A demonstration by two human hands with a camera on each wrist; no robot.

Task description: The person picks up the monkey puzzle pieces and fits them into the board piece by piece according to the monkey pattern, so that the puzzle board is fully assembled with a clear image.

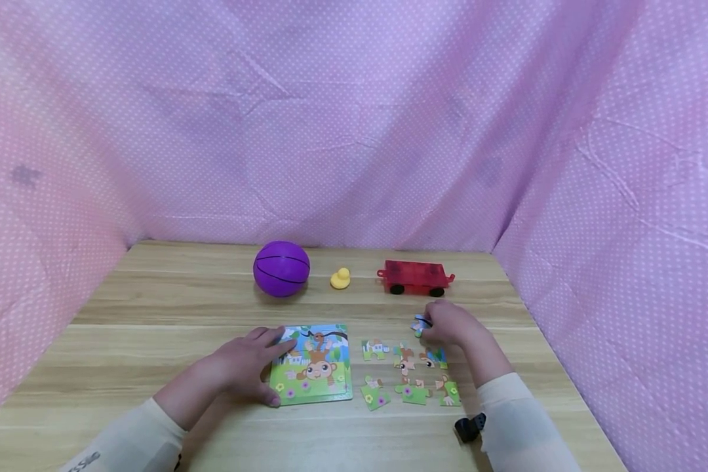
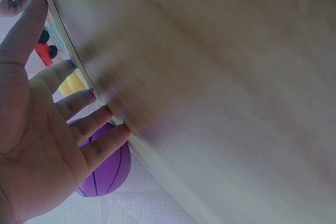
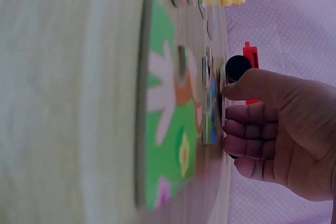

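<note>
A square picture board (image 1: 341, 387) with a printed monkey lies on the wooden table. My left hand (image 1: 250, 364) rests on its left side with spread fingers, the thumb at the lower left corner. In the left wrist view the fingers of that hand (image 2: 47, 135) are fairly straight against the board's edge. To the right, my right hand (image 1: 451, 323) pinches a blue jigsaw piece (image 1: 418, 326) at table level. In the right wrist view this hand (image 3: 286, 124) has curled fingers, and the piece is mostly hidden. Several loose jigsaw pieces, including a green one (image 1: 413, 393), lie between board and right forearm.
Along the back of the table stand a purple ball (image 1: 281, 269), a yellow toy duck (image 1: 341, 279) and a red toy wagon (image 1: 415, 276) with black wheels. Pink dotted cloth (image 1: 342, 131) hangs behind and at the sides. A black device (image 1: 469, 428) sits by the right wrist.
</note>
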